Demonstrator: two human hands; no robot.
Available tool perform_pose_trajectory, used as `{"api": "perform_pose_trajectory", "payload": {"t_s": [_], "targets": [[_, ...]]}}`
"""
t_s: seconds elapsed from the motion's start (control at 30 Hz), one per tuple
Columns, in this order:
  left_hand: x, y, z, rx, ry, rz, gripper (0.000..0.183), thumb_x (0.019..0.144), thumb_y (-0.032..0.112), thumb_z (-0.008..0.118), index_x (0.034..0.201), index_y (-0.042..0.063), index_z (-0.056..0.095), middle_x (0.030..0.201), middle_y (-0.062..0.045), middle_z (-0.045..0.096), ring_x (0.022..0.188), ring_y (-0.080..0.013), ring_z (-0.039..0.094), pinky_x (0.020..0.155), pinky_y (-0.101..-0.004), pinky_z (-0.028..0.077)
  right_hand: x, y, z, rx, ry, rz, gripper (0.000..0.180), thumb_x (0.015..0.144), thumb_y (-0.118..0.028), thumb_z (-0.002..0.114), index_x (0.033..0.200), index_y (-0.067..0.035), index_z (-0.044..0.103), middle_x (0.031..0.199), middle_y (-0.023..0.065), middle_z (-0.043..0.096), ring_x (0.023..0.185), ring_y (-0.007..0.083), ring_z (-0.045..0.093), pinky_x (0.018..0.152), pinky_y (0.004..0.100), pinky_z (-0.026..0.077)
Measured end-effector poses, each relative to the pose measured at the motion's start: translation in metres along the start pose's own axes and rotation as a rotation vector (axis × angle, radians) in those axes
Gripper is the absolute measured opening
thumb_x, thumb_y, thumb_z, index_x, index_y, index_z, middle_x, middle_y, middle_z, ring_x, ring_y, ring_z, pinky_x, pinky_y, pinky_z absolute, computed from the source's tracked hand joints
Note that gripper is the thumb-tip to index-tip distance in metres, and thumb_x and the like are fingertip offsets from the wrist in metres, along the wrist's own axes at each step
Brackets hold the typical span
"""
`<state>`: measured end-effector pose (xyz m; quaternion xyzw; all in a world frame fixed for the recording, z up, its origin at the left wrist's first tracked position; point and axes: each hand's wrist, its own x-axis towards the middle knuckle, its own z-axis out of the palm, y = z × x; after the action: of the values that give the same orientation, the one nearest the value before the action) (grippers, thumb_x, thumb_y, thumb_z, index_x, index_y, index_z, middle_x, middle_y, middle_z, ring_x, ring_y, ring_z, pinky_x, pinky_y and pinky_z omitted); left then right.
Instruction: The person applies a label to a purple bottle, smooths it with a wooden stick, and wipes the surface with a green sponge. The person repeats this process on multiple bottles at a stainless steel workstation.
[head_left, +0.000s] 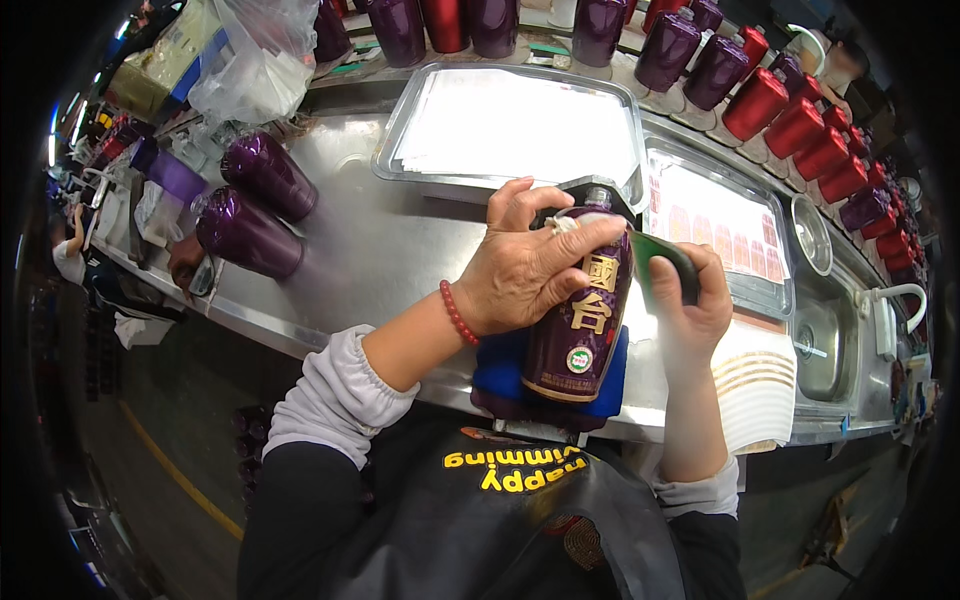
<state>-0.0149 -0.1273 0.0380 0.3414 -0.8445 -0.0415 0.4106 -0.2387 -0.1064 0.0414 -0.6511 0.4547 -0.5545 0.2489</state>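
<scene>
A dark purple bottle (574, 352) with gold characters lies tilted on a blue padded rest (499, 364) at the bench edge, its clear neck pointing away from me. My left hand (529, 259) lies across the bottle's shoulder, fingers spread, with a small whitish wad under the fingers. My right hand (694, 300) pinches a thin green scraper-like sheet (664, 262) between thumb and fingers, its edge close to the bottle's right side. Whether that edge touches the bottle cannot be told. Part of a dark holder shows behind the bottle's neck.
Beyond the bottle stands a clear tray (382, 154) of white sheets; another tray (784, 300) holds printed decals. Two purple bottles (251, 232) lie at left. Purple and red bottles (754, 105) line the conveyor. At right are a steel bowl (812, 234), a sink (825, 356) and a folded white cloth (757, 390).
</scene>
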Motion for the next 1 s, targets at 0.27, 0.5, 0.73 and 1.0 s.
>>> {"api": "perform_pose_trajectory", "payload": {"t_s": [0.27,0.5,0.73,1.0], "targets": [[-0.071,0.047,0.003,-0.241,0.042,-0.326,0.087,0.096,0.062,0.049,0.152,-0.003,0.033,0.148,-0.024,0.042,0.136,-0.0377,0.035,0.113,-0.0457,0.027,0.047,-0.049,0.003,-0.2,-0.729,-0.285,0.012,0.08,-0.013,0.074,0.088,-0.011,0.065,0.081,0.0079,0.061,0.071,0.0261,0.061,0.069,0.0378,0.041],[-0.091,0.078,0.001,0.023,-0.027,-0.35,0.1,0.078,0.039,0.081,0.155,0.001,0.03,0.137,-0.024,0.047,0.133,-0.0417,0.034,0.113,-0.0551,0.022,0.038,-0.078,0.009,-0.302,-0.867,-0.431,0.014,0.079,-0.007,0.076,0.091,-0.007,0.067,0.084,0.006,0.065,0.073,0.0228,0.062,0.071,0.0384,0.047],[-0.098,0.072,0.011,0.002,-0.001,-0.307,0.095,0.085,0.047,0.074,0.154,-0.003,0.032,0.137,-0.021,0.055,0.137,-0.0389,0.034,0.113,-0.0576,0.021,-0.01,-0.042,-0.019,-0.196,-0.647,-0.689,0.023,0.074,-0.008,0.076,0.096,-0.013,0.071,0.08,-0.0002,0.053,0.068,0.0163,0.052,0.067,0.036,0.037],[-0.096,0.073,0.012,0.038,-0.03,-0.293,0.095,0.088,0.056,0.066,0.153,-0.004,0.032,0.136,-0.02,0.055,0.137,-0.0395,0.036,0.114,-0.0563,0.022,0.002,0.018,-0.012,-0.287,-0.181,-0.518,0.034,0.074,-0.003,0.081,0.106,-0.009,0.07,0.083,0.0062,0.061,0.077,0.0211,0.059,0.067,0.0343,0.045]]}}
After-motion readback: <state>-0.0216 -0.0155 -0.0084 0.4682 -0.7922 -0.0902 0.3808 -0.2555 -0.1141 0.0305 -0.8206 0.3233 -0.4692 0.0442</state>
